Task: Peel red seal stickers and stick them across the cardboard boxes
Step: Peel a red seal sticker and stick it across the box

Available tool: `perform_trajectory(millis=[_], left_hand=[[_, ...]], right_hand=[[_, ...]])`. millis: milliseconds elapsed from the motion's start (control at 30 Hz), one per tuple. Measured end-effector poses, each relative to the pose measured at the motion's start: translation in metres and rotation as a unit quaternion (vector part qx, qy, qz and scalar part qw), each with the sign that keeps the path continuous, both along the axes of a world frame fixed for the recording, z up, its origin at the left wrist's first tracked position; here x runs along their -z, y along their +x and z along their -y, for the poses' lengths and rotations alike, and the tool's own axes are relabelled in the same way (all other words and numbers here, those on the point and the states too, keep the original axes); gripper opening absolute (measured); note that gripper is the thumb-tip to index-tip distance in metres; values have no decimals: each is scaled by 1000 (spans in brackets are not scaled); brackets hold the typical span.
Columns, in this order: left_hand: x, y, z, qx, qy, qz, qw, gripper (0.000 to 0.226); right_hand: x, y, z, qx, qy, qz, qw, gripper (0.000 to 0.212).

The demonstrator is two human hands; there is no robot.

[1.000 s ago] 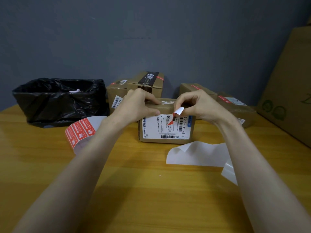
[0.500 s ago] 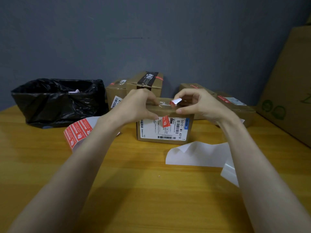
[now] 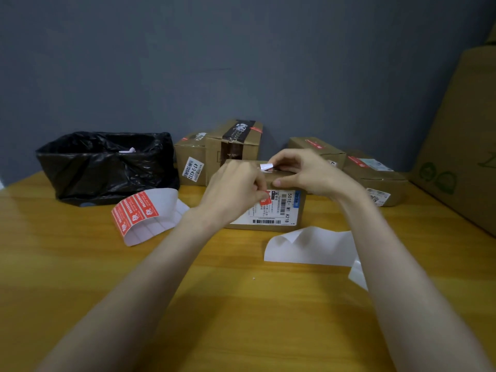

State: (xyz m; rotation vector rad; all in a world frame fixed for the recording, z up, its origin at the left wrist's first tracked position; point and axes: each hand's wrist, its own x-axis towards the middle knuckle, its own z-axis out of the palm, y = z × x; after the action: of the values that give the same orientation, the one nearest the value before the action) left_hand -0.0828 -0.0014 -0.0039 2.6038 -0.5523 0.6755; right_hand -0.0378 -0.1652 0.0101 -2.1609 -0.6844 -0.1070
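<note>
**Two hands fixing a red sticker on a box**

A red sticker [image 3: 265, 201] lies over the front top edge of a cardboard box [image 3: 294, 212] mid-bench [image 3: 241, 304]. The left hand [image 3: 236, 189], fingers curled, pinches its lower end. The right hand [image 3: 303, 173] pinches its upturned white end. A sticker sheet [image 3: 139, 213] lies toward the left edge.

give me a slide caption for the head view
Left hand and right hand lay a red seal sticker over the top front edge of a cardboard box.
</note>
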Motion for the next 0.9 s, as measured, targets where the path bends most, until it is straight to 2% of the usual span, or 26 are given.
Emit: perform_trajectory(millis=[233,433,600,733,833,900], left_hand=[[11,0,-5,17,-40,-20,999,7],[-5,-10,-7,75,-81,-122,986,16],[-21,-13,-19,61,-178,-171,967,6],[-25,-7,-31,27,-273,-169,947,4],[-26,0,-32,6,-320,-183,929,5],[-27,5,-30,6,-361,-194,912,6]], right_hand=[[3,2,-2,11,-3,12,1000,28],[3,2,-1,9,-10,23,1000,28],[-2,-6,1,-16,35,6,999,18],[-4,-8,2,3,108,-27,994,17],[-5,-7,-3,28,140,-14,990,21],[-8,-9,-4,52,116,17,992,23]])
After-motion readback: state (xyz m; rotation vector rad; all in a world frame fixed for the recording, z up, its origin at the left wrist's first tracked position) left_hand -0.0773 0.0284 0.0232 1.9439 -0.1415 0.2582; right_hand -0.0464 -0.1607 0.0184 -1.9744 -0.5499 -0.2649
